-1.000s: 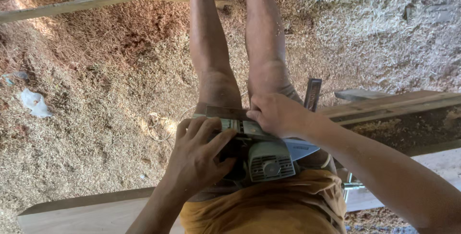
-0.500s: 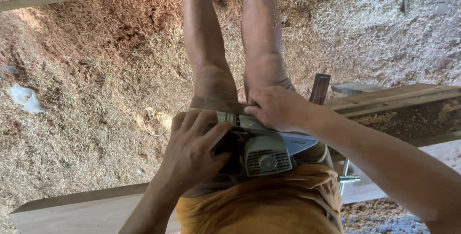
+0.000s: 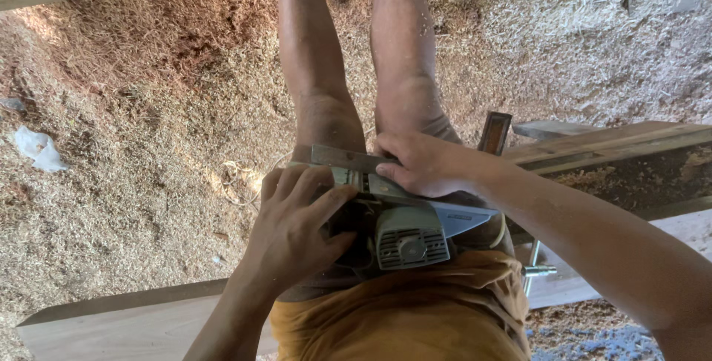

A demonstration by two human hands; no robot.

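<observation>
The grey electric hand planer (image 3: 404,231) is held base-up against the thighs, its long axis running left to right, gripped at its left end by the left hand (image 3: 297,231) and pressed on its metal sole by the right hand (image 3: 423,164).

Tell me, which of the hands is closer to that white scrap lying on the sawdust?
The left. The left hand grips the power planer on its side towards the white scrap, though well apart from it. The right hand rests on the planer's far side.
</observation>
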